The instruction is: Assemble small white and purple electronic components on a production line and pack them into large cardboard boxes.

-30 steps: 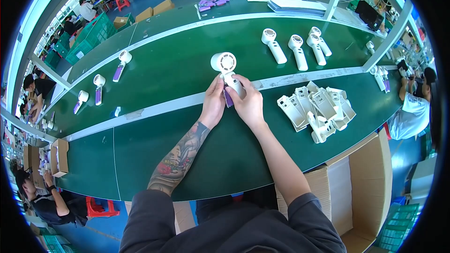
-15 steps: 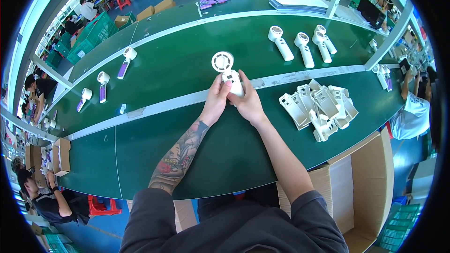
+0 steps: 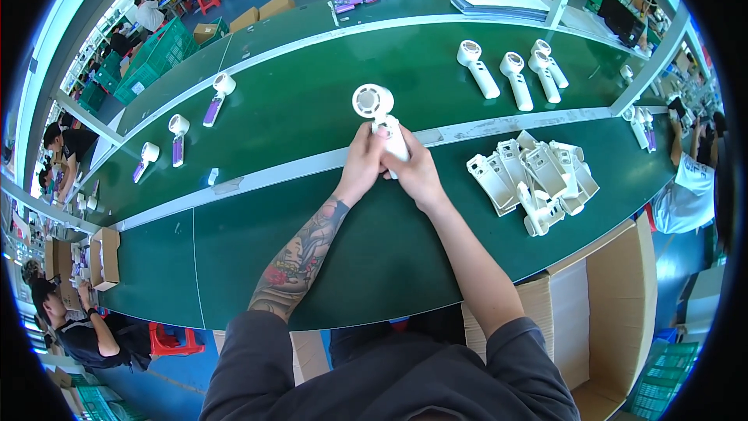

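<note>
Between my hands, above the near edge of the belt, is a white handheld fan (image 3: 372,101) with its round slotted head up and pointing away from me. My left hand (image 3: 364,157) grips the handle from the left, thumb on its front. My right hand (image 3: 414,171) wraps the handle's right side and lower end. The fingers behind the handle are hidden. To the right of my right hand lies a heap of white plastic shells (image 3: 538,179), open hollow sides showing on several.
The green belt (image 3: 312,70) carries white fans with purple inserts (image 3: 212,113) at left and several plain white fans (image 3: 478,78) at right. A metal rail (image 3: 288,174) edges it. An open carton (image 3: 612,304) stands by my right side. Co-workers sit around; purple pieces (image 3: 360,0) lie across the belt.
The fan in my hands has turned and tilted, so the side of its head now shows. Fans on the belt have shifted slightly right. Both hands keep their grip.
</note>
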Motion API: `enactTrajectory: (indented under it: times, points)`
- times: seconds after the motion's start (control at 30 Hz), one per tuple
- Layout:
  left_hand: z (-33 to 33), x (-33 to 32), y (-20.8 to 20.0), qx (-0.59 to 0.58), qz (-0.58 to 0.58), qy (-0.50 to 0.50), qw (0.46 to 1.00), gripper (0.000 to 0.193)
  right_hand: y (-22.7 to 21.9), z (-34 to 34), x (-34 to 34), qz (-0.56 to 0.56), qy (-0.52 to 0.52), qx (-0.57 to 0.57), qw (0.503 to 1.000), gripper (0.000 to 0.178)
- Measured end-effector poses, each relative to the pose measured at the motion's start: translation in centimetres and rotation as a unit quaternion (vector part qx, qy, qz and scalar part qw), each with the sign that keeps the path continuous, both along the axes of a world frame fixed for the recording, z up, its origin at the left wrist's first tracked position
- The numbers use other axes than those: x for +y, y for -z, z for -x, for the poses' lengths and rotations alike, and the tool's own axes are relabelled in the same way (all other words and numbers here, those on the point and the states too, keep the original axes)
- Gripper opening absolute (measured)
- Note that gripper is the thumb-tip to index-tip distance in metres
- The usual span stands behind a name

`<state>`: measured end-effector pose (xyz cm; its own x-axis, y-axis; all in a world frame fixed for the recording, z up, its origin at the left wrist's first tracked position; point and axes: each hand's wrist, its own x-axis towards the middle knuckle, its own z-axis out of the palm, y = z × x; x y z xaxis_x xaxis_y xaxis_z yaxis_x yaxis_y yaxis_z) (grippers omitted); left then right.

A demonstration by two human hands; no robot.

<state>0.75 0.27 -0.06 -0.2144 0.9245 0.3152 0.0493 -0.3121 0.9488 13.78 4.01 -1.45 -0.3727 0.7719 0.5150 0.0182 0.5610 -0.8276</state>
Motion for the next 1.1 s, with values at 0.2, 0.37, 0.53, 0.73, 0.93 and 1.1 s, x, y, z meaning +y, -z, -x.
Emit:
enactTrajectory:
  times: [0.2,0.37,0.53,0.73,0.93,1.1]
  points:
    - [3.6,-0.1,1.2,-0.039,0.087,-0.041,0.995,0.02,-1.2,-2.9,1.2,0.48,-0.382,0.295,0.732,0.055]
    - [2.1,0.7,1.6,0.03,0.027,-0.132,0.99,0.016,-1.2,-3.6,1.2,0.435,-0.214,0.238,0.842,0.052]
    - [7.4,4.4,4.6,0.242,-0.111,-0.319,0.91,0.035,-1.2,-5.2,1.7,0.181,0.066,0.112,0.975,0.045]
    - [25.6,2.0,4.8,0.472,0.012,-0.559,0.682,0.056,-8.9,-11.7,0.2,-0.026,0.165,-0.308,0.937,0.037]
    - [35.8,1.0,5.6,0.529,0.106,-0.635,0.553,0.057,-8.5,-13.7,-2.1,-0.126,0.216,-0.524,0.814,0.028]
    - [37.1,1.0,5.0,0.502,0.162,-0.557,0.641,0.057,-7.9,-14.3,-1.5,-0.149,0.238,-0.494,0.823,0.023]
